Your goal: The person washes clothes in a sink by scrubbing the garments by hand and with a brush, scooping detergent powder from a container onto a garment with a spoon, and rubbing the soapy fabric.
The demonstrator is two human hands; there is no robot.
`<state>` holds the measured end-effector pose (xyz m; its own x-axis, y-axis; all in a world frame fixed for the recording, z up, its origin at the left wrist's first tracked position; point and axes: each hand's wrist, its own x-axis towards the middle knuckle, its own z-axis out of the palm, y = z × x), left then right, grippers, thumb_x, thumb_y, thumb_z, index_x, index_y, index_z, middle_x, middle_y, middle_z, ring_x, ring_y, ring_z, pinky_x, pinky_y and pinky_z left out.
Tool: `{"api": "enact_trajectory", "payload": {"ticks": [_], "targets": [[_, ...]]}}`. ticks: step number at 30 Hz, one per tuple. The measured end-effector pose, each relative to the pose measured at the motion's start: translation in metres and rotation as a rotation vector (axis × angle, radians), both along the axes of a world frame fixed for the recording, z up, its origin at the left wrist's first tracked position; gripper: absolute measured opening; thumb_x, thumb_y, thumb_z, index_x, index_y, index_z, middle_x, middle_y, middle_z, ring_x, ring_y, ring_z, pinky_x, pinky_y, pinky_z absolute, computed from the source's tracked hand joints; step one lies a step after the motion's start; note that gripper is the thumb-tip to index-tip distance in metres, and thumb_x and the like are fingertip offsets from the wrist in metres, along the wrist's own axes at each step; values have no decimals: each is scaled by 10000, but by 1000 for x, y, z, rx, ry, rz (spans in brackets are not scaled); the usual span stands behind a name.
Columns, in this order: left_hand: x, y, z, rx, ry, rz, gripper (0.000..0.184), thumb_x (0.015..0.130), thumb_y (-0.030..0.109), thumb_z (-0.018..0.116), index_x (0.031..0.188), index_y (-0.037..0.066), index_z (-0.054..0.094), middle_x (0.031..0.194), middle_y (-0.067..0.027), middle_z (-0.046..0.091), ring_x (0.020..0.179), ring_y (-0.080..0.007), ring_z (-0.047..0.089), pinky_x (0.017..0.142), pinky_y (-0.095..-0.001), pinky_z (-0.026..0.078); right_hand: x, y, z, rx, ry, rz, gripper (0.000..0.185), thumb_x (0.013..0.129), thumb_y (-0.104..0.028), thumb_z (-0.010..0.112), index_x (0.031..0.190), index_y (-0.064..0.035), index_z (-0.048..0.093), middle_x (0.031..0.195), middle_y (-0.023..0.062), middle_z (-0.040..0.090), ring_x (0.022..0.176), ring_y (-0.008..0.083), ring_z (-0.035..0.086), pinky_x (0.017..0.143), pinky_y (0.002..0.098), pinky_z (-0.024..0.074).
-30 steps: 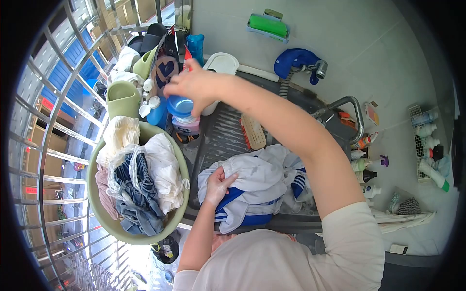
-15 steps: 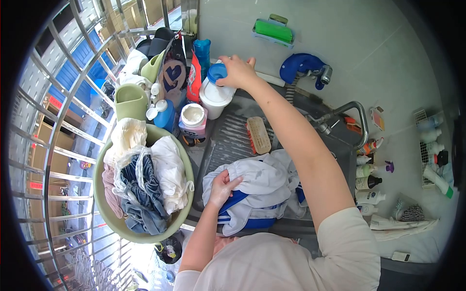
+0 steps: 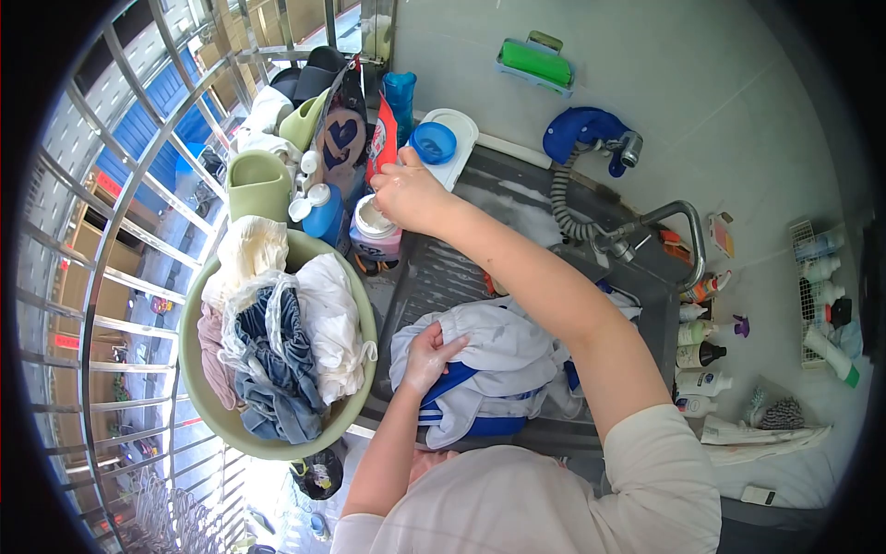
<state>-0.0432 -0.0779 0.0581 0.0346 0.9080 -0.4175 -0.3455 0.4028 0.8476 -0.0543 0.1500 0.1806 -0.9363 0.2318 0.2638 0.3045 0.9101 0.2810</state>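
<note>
My left hand is closed on a white garment with blue panels, which lies bunched in the dark sink; whitish suds cling to the hand. With fingers bent together, my right hand is at the rim of an uncapped white-mouthed jar with a pink and blue label. Whatever its fingertips hold, if anything, is hidden. Just behind it, a blue round cup rests on a white lid. My right forearm covers most of a scrubbing brush, leaving some red bristles visible.
A green basin of clothes stands at left beside metal railings. Near the jar are a blue bottle, a red packet and green slippers. A curved faucet and several bottles stand at right.
My right hand has left the blue cup and moved left and toward me to the open jar. My left hand keeps its grip on the garment. The view has shifted slightly.
</note>
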Motion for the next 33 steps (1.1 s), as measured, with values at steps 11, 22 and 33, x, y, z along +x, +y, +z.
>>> {"api": "enact_trajectory", "payload": {"ticks": [11,22,33], "targets": [[-1,-1,4,-5,-3,7,300,852,174,716,1101,37,619,853,41,691,578,12,513,404,-163,328,-9,1,-16,-228,230,73,64,707,-203,672,675,-149,679,739,-3,586,821,182,579,829,427,304],[0,-1,0,-9,0,17,308,860,161,702,1131,45,612,881,42,695,613,11,541,423,-152,339,29,-7,-6,-608,705,-400,145,735,-227,694,730,-83,698,693,15,640,621,149,597,676,336,384],[6,-6,17,40,10,39,367,845,16,654,1204,45,579,1054,13,676,844,-32,610,636,-162,461,127,-78,20,-1476,1000,-528,120,837,-111,674,836,9,675,741,-15,616,684,37,496,612,213,382]]}}
